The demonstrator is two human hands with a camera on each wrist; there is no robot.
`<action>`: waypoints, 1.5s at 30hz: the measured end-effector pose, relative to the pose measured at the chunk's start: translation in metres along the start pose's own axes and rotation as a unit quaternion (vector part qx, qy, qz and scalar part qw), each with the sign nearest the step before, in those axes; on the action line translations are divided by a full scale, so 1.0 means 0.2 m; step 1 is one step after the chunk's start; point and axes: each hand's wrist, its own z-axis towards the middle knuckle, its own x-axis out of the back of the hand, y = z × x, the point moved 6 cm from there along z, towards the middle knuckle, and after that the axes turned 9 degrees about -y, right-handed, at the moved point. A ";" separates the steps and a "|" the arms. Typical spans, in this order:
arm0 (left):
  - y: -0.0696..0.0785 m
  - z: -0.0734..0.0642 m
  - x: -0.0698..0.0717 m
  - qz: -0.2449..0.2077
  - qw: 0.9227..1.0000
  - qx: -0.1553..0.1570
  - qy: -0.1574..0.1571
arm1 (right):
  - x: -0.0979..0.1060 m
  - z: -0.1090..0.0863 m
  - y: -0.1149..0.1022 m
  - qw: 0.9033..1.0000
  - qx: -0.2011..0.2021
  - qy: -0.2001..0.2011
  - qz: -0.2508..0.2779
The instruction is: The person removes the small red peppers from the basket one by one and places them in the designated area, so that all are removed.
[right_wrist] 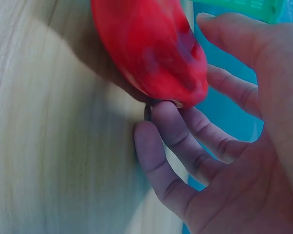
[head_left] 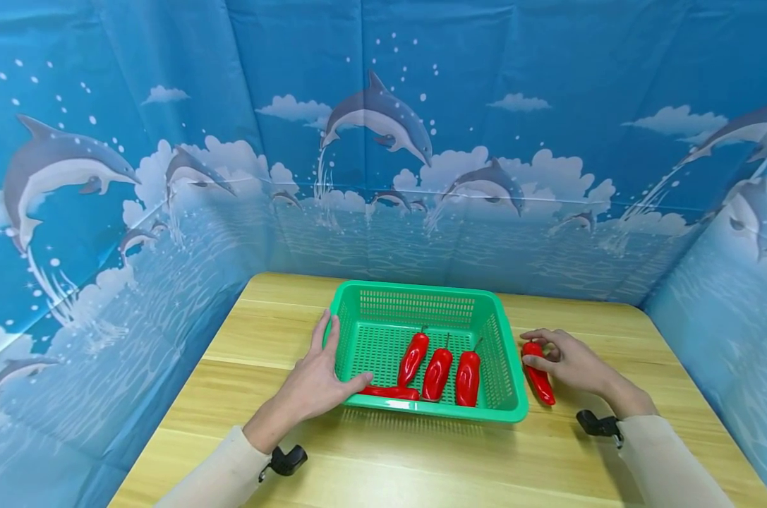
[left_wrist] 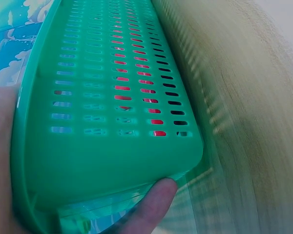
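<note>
A green plastic basket [head_left: 421, 288] with slotted walls stands on the table. My left hand [head_left: 313, 381] grips its front left corner, the thumb over the front rim and the other fingers along the left wall. Close up in the left wrist view, one fingertip [left_wrist: 163, 192] presses at the bottom edge of the basket [left_wrist: 102, 161]. Right of the basket, my right hand [head_left: 570, 360] holds a glossy red chili pepper [head_left: 540, 384] by its stem end, thumb and fingers around it. The pepper [right_wrist: 146, 48] slants over the wood in the right wrist view, the fingertips right at its stem.
Several red chili peppers [head_left: 468, 377] lie in the basket, one of them [head_left: 389, 393] sideways along the front wall. The wooden table [head_left: 231, 416] reaches back to a blue dolphin-print curtain [head_left: 383, 233] that encloses the back and sides.
</note>
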 end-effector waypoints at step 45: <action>0.00 0.00 0.01 0.002 1.000 0.006 -0.004 | 0.16 -0.08 -0.06 0.996 -0.025 0.053 -0.065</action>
